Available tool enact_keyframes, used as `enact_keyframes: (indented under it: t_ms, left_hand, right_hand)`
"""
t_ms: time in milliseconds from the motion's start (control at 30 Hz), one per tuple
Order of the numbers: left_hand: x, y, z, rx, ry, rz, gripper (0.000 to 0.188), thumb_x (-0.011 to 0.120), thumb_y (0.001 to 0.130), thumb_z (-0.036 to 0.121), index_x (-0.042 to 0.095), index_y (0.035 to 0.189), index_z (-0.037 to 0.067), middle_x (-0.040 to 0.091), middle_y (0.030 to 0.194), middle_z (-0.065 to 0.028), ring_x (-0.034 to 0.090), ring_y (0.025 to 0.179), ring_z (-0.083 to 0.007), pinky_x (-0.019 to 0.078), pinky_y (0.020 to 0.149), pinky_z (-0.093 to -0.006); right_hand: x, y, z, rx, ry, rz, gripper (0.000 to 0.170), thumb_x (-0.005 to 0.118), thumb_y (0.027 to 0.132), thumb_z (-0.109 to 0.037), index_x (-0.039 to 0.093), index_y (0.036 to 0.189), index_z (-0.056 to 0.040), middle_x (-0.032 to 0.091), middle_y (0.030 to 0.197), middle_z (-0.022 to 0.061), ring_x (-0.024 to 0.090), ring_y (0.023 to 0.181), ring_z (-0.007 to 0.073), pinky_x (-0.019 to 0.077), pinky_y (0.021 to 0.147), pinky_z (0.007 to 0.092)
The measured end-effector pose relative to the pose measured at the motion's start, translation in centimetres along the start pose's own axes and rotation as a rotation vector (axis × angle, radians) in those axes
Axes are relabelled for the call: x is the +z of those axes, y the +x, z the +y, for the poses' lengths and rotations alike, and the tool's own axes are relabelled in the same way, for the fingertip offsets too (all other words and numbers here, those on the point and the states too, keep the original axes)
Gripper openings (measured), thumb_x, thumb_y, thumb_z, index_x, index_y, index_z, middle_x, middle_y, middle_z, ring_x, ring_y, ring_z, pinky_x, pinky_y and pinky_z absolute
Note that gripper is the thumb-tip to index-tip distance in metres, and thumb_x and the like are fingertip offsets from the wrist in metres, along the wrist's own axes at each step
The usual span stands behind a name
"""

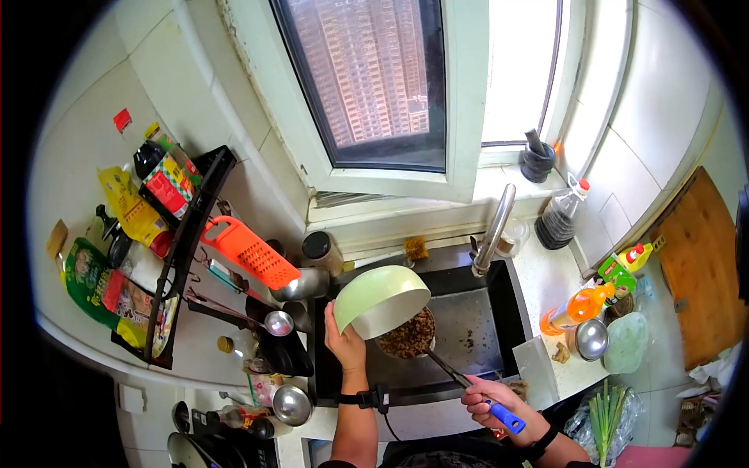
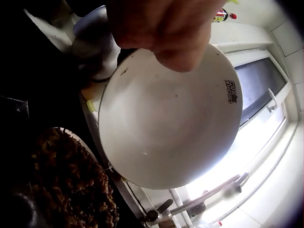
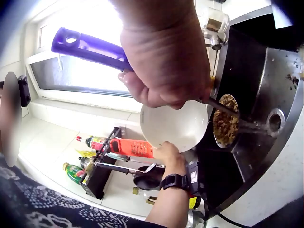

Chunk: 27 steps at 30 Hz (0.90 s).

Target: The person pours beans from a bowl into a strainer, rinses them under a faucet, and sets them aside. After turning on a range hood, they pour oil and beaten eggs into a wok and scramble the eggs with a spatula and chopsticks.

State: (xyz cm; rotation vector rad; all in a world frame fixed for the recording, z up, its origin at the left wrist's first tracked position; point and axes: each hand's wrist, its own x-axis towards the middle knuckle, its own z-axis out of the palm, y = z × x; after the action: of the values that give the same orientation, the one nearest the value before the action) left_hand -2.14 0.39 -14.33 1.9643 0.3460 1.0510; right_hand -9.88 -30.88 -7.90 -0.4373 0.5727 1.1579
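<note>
My left hand (image 1: 343,343) grips the rim of a pale green bowl (image 1: 382,292). Tipped on its side, the bowl shows a white inside (image 2: 166,109) with a few specks. My right hand (image 1: 491,402) holds a long-handled metal strainer by its blue handle (image 3: 90,50). Its metal shaft (image 1: 446,366) leads down to a round head heaped with wet-looking brown bits (image 1: 409,335). That heap lies low over the sink, close below the bowl's rim. What the brown bits are, I cannot tell.
The dark sink (image 1: 468,312) has scattered crumbs (image 1: 468,342) and a drain (image 3: 275,119). A faucet (image 1: 495,230) rises at its back right. An orange bottle (image 1: 577,308) and metal bowl (image 1: 591,340) stand right; a rack (image 1: 191,249) with packets hangs left.
</note>
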Motion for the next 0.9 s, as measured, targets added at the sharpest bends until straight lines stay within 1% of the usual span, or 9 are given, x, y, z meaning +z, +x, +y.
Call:
enact_keyframes:
  t_ms: [167,267,300,367,467,667,700,800,900]
  left_hand:
    - [-0.7,-0.2,-2.1,-0.146,-0.031,0.061,0.047,0.041,0.084,-0.004,0.05,0.13,-0.002,0.063,0.114,-0.0233,0.063,0.104,-0.0361,0.0482,0.09,-0.0377]
    - [-1.1,-0.5,-2.3,-0.389,-0.16,0.097,0.053,0.039,0.082,-0.006,0.047,0.134,-0.001,0.064,0.113,-0.0227,0.064,0.102,-0.0314,0.0484,0.089,-0.037]
    - [-1.2,-0.7,-3.3,-0.389,-0.2,0.097,0.054,0.04,0.08,-0.008,0.046,0.134,-0.002,0.062,0.116,-0.0202,0.063,0.104,-0.0273,0.0484,0.09,-0.0357]
    - [-1.5,-1.2,-4.8,-0.536,-0.365,0.095,0.054,0.039,0.079,-0.009,0.046,0.132,-0.004,0.061,0.119,-0.0188,0.062,0.105,-0.0273,0.0479,0.091,-0.0347]
    - [-1.4,-1.9,-4.3,-0.736,-0.483,0.122,0.054,0.04,0.076,-0.012,0.048,0.129,-0.006,0.059,0.122,-0.0169,0.061,0.107,-0.027,0.0474,0.093,-0.0336]
    - [-1.5,-3.5,-6.5,-0.83,-0.394,0.085,0.056,0.042,0.075,-0.012,0.047,0.13,-0.005,0.06,0.121,-0.0176,0.061,0.106,-0.0286,0.0471,0.093,-0.0349]
    - [-1.3,-4.0,-8.2,-0.837,-0.375,0.073,0.056,0.042,0.075,-0.011,0.047,0.13,-0.003,0.061,0.118,-0.0174,0.062,0.104,-0.029,0.0507,0.088,-0.0348]
    - [-1.4,-4.7,-9.5,-1.036,-0.367,0.024,0.055,0.041,0.075,-0.01,0.048,0.129,-0.001,0.062,0.114,-0.0167,0.064,0.098,-0.0307,0.0557,0.076,-0.0388]
    - [-1.4,-5.2,-10.1,-1.18,-0.358,-0.042,0.052,0.041,0.077,-0.01,0.049,0.127,0.003,0.061,0.111,-0.017,0.066,0.092,-0.0333,0.0575,0.064,-0.0436]
  right_hand:
    - [-0.6,-0.2,0.6,0.0,0.038,-0.035,0.027,0.047,0.099,-0.021,0.045,0.074,-0.0129,0.043,0.067,-0.0026,0.042,0.051,0.0094,0.0316,0.045,0.024]
    - [-0.8,-0.4,0.7,0.061,0.113,-0.13,0.027,0.047,0.1,-0.022,0.044,0.074,-0.0116,0.043,0.067,-0.0022,0.043,0.052,0.0095,0.0341,0.046,0.0236]
    - [-1.2,-0.4,0.8,0.076,0.156,-0.144,0.018,0.047,0.1,-0.02,0.043,0.084,-0.0117,0.042,0.067,-0.0022,0.042,0.051,0.0087,0.0335,0.044,0.0225]
    - [-1.8,-0.5,1.2,0.099,0.243,-0.174,0.008,0.046,0.099,-0.017,0.042,0.103,-0.0118,0.041,0.066,-0.0021,0.041,0.048,0.0072,0.0323,0.041,0.0204]
    - [0.9,-2.2,1.9,-0.105,0.256,0.041,0.003,0.046,0.099,-0.014,0.044,0.101,-0.0129,0.042,0.067,-0.0015,0.042,0.049,0.0065,0.0335,0.042,0.0196]
    - [-2.0,-2.9,1.3,-0.187,0.276,-0.045,0.017,0.044,0.098,-0.011,0.046,0.114,-0.0186,0.044,0.072,0.0009,0.045,0.05,0.0096,0.0349,0.043,0.0222]
    - [-2.9,-3.3,1.3,-0.149,0.342,-0.149,0.027,0.042,0.099,-0.011,0.048,0.123,-0.0221,0.045,0.072,0.0015,0.045,0.05,0.0107,0.0351,0.042,0.0231]
    - [-2.4,-5.5,1.8,-0.208,0.342,-0.21,0.019,0.043,0.1,-0.015,0.05,0.115,-0.0237,0.042,0.069,0.0001,0.042,0.049,0.0107,0.0319,0.042,0.0244]
    - [-3.9,-5.3,2.8,-0.253,0.311,-0.182,0.025,0.042,0.099,-0.012,0.049,0.119,-0.0251,0.043,0.069,0.0001,0.041,0.048,0.0103,0.0315,0.041,0.0243]
